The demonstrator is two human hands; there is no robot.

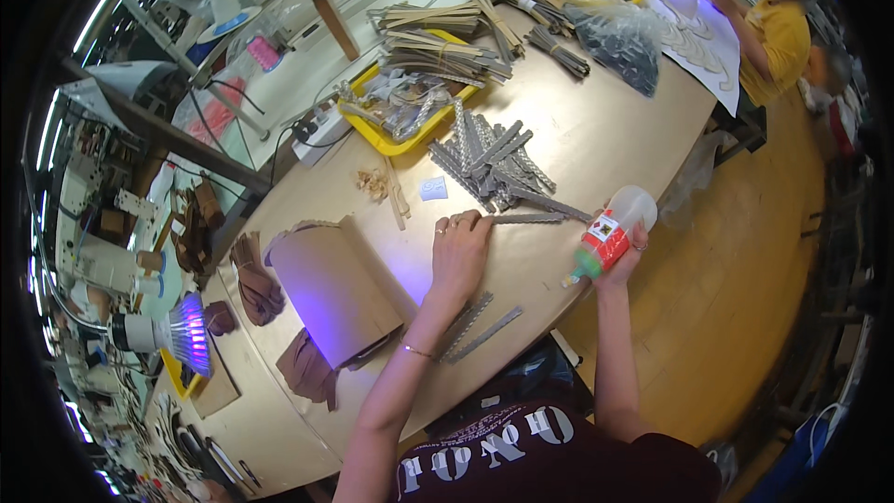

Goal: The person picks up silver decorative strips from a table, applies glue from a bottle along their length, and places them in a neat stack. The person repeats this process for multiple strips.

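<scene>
My left hand (460,253) rests on the table with its fingertips closed on one end of a narrow grey scalloped strip (527,219). At the table's right edge, my right hand (622,265) is wrapped round a translucent squeeze bottle (609,240) with a red label. The bottle is tilted, and its green nozzle points down and to the left, apart from the strip. Just beyond my hands lies a loose pile of grey strips (494,160). A few more cut strips (484,333) lie near the table's front edge, to the right of my left forearm.
Left of my hands stands a curved brown panel (335,289) with brown bundles beside it. A purple-lit lamp (184,335) is at the far left. Beyond are a yellow tray (384,144), bundled strips (438,54) and a plastic bag (615,37). A person in yellow (778,47) works at the far right.
</scene>
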